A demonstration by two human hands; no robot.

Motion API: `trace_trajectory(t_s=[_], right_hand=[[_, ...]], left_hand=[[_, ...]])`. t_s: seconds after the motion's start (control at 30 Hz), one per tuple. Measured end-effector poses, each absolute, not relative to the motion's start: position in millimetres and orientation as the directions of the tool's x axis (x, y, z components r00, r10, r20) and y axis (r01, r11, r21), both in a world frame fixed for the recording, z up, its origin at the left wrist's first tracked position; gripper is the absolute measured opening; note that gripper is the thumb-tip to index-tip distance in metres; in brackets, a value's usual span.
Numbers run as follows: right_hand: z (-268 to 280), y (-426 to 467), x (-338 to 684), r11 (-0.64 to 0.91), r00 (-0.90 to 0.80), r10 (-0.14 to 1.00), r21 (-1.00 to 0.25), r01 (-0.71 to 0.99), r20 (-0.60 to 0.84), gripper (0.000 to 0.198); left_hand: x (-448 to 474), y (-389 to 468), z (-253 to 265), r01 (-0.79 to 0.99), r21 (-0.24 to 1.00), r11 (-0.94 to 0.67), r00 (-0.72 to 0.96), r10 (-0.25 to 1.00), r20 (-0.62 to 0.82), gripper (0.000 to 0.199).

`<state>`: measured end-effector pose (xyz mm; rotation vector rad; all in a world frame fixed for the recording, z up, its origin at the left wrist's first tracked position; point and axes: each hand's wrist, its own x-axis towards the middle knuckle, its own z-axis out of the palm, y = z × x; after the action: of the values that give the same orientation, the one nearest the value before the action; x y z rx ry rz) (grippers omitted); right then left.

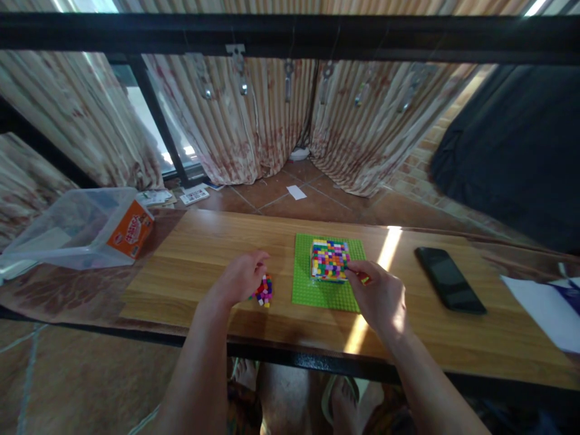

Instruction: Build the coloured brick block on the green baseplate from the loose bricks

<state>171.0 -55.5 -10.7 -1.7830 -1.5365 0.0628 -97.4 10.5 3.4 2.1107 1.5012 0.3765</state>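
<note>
A green studded baseplate lies on the wooden table, carrying a block built of many small coloured toy bricks. My right hand is at the block's right side, thumb and forefinger pinched on a small dark brick at its edge. Some yellow and red bricks show under the curled fingers of that hand. Left of the baseplate is a loose pile of small toy bricks. My left hand hovers over the pile's upper left, its fingers loosely bent and a little apart, with nothing visible between them.
A black phone lies to the right on the table, with white paper beyond it. At the left stands a clear plastic bin with an orange label. A dark metal bar crosses above, with clips hanging from it.
</note>
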Motion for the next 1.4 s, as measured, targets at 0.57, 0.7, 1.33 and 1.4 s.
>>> trace_trajectory(t_s=[0.57, 0.7, 1.33, 1.4], right_hand=[[-13, -50, 182, -0.018, 0.448, 0.849, -0.83, 0.557, 0.282, 0.02], [-16, -45, 178, -0.059, 0.486, 0.844, -0.862, 0.503, 0.227, 0.026], [-16, -45, 162, -0.144, 0.48, 0.84, -0.748, 0.648, 0.254, 0.034], [-17, -45, 163, -0.137, 0.466, 0.844, -0.733, 0.666, 0.266, 0.038]], left_hand=[[-97, 11, 3, 0.778, 0.58, -0.241, 0.344, 0.936, -0.072, 0.031], [-99, 13, 0, 0.781, 0.574, -0.248, 0.35, 0.934, -0.073, 0.032], [-104, 14, -4, 0.785, 0.563, -0.257, 0.35, 0.935, -0.061, 0.034], [-103, 13, -2, 0.783, 0.571, -0.246, 0.339, 0.939, -0.061, 0.034]])
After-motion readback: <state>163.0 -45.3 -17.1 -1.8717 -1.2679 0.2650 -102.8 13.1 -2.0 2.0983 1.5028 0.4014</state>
